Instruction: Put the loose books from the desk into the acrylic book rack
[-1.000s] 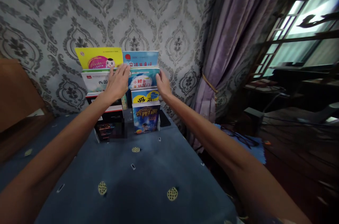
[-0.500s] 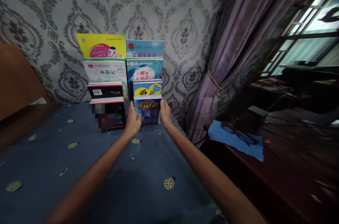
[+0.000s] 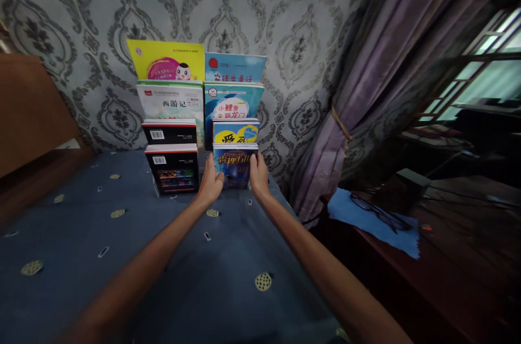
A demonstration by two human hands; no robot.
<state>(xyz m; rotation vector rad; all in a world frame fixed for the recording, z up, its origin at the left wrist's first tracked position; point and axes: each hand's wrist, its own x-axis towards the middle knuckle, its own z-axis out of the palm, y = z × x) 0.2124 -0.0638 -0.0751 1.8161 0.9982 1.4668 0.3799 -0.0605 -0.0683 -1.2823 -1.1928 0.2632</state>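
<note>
A tiered rack of books stands against the patterned wall at the far end of a blue cloth-covered table (image 3: 122,257). My left hand (image 3: 210,184) and my right hand (image 3: 259,174) grip the two sides of the dark blue front book (image 3: 235,165) in the right column, fingers pressed on its edges. Behind it rise a yellow-and-blue book (image 3: 236,131), a teal book (image 3: 233,101) and a light blue one (image 3: 235,67). The left column holds two black books (image 3: 173,167), a white book (image 3: 171,101) and a yellow book (image 3: 166,61).
A purple curtain (image 3: 366,72) hangs right of the rack. Beyond the table's right edge, glasses (image 3: 372,208) lie on a blue cloth (image 3: 386,227) on a dark wooden surface. A brown wooden panel (image 3: 28,110) stands at the left. A window is at the far right.
Both hands came down from the upper books of the rack to the front book of the right column and now clasp its sides. The view shifted slightly.
</note>
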